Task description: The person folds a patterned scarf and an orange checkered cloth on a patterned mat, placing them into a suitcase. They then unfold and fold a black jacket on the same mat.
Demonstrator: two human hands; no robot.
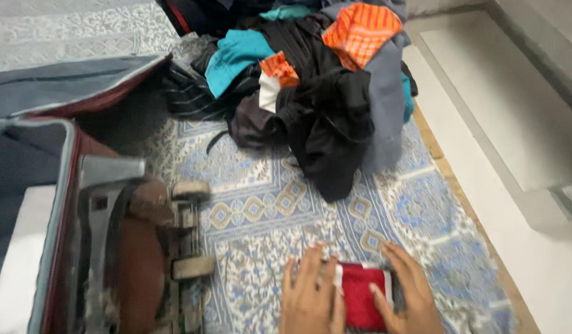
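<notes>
On the patterned blue bedsheet (267, 210), left hand (311, 297) and right hand (409, 297) press flat on a small red folded cloth (360, 297), probably soft, light, best gripped at its edges.

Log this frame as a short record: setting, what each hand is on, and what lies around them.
setting: patterned blue and white mat on a pale floor
left hand: flat on the left edge of a red folded cloth
right hand: pressed on the cloth's right side
grip: both hands press flat on it, fingers spread
pile of clothes: heaped beyond the hands, black, teal, orange and grey pieces
suitcase: open, to the left, wheels toward the mat
</notes>
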